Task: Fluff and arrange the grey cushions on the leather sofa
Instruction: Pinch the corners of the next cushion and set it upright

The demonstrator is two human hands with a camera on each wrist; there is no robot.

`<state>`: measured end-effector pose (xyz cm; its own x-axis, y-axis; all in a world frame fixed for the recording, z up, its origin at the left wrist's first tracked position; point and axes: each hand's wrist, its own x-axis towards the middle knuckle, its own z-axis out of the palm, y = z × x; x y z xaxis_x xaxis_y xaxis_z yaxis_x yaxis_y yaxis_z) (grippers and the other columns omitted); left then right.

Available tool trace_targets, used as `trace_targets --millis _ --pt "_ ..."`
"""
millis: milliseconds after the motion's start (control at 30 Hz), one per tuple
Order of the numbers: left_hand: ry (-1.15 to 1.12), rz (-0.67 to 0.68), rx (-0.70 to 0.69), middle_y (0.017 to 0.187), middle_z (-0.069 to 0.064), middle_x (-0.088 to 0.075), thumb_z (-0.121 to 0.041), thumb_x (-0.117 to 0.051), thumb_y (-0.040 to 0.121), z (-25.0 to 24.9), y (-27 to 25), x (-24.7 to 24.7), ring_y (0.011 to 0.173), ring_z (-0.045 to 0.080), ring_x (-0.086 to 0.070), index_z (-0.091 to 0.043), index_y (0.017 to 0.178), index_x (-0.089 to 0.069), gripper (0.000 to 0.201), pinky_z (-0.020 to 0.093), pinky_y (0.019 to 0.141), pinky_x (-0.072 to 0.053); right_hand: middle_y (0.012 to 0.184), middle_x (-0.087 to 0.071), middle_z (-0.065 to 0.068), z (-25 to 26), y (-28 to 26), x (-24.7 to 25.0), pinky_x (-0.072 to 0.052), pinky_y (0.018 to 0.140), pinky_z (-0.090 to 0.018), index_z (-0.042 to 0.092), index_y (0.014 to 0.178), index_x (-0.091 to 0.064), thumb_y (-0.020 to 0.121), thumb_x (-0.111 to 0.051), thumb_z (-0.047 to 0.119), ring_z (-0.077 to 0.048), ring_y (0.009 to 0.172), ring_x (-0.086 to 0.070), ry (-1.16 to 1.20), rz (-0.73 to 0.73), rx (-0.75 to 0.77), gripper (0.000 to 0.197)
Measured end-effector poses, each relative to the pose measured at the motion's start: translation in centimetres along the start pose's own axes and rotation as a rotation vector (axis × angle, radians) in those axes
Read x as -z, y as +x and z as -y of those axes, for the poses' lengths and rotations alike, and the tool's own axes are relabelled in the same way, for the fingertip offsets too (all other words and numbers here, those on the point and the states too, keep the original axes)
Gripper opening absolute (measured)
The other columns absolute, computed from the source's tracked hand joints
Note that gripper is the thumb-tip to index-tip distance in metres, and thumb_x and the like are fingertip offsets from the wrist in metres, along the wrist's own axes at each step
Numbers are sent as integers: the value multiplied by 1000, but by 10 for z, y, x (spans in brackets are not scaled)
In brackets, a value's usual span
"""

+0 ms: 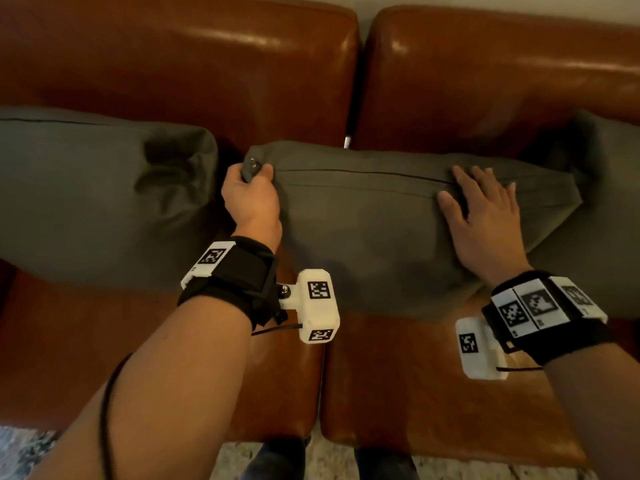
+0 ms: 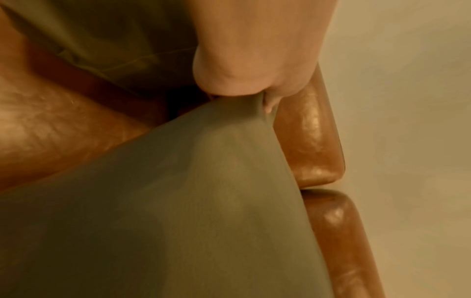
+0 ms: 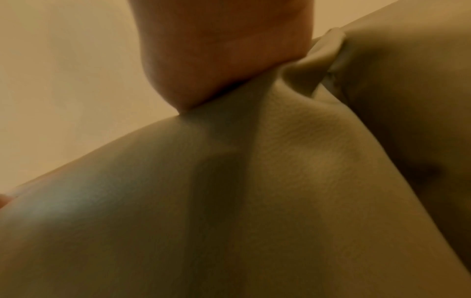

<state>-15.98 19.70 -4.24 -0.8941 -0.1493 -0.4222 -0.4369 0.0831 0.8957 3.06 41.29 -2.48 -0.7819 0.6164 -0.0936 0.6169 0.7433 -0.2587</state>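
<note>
A grey cushion (image 1: 374, 223) leans against the back of the brown leather sofa (image 1: 207, 71) across the gap between its two seats. My left hand (image 1: 254, 183) grips its upper left corner, thumb on top. In the left wrist view the curled hand (image 2: 254, 60) pinches that corner of grey fabric (image 2: 178, 201). My right hand (image 1: 481, 209) lies flat with spread fingers on the cushion's upper right part; the right wrist view shows the palm (image 3: 224, 60) pressing into the fabric (image 3: 229, 201). A second grey cushion (image 1: 97, 195) sits to the left, a third (image 1: 602, 209) at the right edge.
The sofa's seat cushions (image 1: 415, 393) extend toward me, with a seam between them. A patterned rug (image 1: 325, 462) and my feet show below the sofa's front edge. A pale wall (image 2: 407, 100) rises behind the backrest.
</note>
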Motion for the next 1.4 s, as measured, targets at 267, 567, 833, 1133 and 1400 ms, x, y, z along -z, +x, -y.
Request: trace_targets --millis 267,567,833,1133,1400 --pt "-246 99 320 105 7 -72 -53 -45 96 49 -18 28 98 23 -68 -11 113 -67 50 41 94 -52 156 -33 -9 -18 -8 -4 -3 121 -46 22 149 -35 103 -32 47 -25 148 -21 52 -3 -20 53" --pt "233 330 809 116 9 -64 -79 -30 82 160 -43 39 103 29 -61 -13 124 -55 83 50 101 -44 157 -32 -7 -16 -9 12 -4 122 -46 25 150 -34 101 -33 53 -23 148 -22 132 74 -55 56" --pt "-99 273 725 122 4 -61 -28 -37 103 147 -68 28 77 13 -59 -17 108 -60 26 24 54 -53 160 -27 -4 -1 -39 25 -12 121 -48 38 153 -16 78 -37 84 -28 146 -25 136 175 -12 91" --pt "156 117 -133 86 -1 -64 -30 -48 100 19 -111 58 88 18 -61 -23 85 -62 23 35 80 -47 145 -47 7 -44 -125 2 -34 109 -36 26 144 -43 100 -34 51 -11 132 -43 811 42 -356 52" --pt "585 225 -724 76 5 -65 -29 -59 94 -19 -174 29 71 21 -60 -8 82 -67 26 45 66 -50 128 -62 7 -4 -155 -14 -50 97 -31 23 133 -51 103 -40 36 -8 112 -61 1328 -149 -676 35"
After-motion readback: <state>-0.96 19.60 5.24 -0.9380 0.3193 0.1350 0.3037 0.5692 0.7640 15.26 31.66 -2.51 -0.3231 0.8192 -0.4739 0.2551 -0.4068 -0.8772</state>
